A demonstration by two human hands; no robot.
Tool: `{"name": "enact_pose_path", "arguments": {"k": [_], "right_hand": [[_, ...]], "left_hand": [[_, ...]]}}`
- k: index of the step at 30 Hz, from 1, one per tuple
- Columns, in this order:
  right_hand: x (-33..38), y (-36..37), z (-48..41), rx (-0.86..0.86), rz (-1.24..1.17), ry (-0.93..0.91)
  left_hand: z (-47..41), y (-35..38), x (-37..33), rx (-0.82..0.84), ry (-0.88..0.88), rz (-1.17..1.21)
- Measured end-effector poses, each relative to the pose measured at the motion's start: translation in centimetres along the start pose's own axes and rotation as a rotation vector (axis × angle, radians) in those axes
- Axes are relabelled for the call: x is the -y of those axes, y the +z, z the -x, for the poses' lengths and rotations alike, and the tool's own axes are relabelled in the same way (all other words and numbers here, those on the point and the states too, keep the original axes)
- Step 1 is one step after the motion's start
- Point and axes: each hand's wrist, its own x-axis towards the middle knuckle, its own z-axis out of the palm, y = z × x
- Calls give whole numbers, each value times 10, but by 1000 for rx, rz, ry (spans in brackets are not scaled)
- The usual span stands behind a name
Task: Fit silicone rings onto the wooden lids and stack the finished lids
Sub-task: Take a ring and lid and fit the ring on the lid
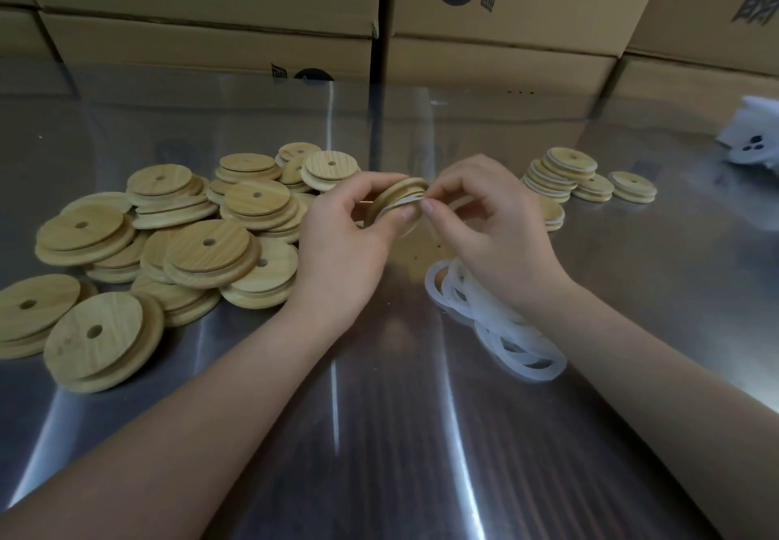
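Wood, pale and round: one wooden lid [398,198] is tilted on edge between my two hands, raised above the middle of the steel desk [379,434]. My left hand [341,240] grips it from the left, fingers curled over the top rim and thumb pressed against the near face. My right hand [493,223] comes in from the other side, thumb and forefinger pinching a translucent white silicone ring [405,203] against the lid's narrower step. The ring lies partly round that step; how far it is seated on the far side I cannot tell.

To my left a heap of bare lids [202,244] sprawls across the desk, each with a small hole through the centre, many overlapping and some leaning on their neighbours. Just under my right wrist lies a tangle of loose rings [518,341], the same milky white, flat on the steel. Beyond my right hand stand the finished lids [560,172] in a few short stacks, with white ring edges showing between the wood; one stack is partly hidden behind my fingers. Cardboard boxes [210,33] with dark printing form a wall along the back of the desk, and a white object [750,135] sits at the far right edge, too blurred to make out
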Motion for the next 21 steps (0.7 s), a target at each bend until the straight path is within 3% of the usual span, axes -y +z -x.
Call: {"name": "enact_pose_path", "arguments": {"k": [6, 13, 21], "right_hand": [[1, 2, 0, -5, -16, 33], [-2, -1, -2, -35, -80, 215], [-4, -5, -4, 21, -74, 201]], "left_hand": [[-5, -2, 1, -33, -3, -80], [-5, -2, 0, -7, 46, -135], [-3, 0, 4, -2, 65, -161]]}}
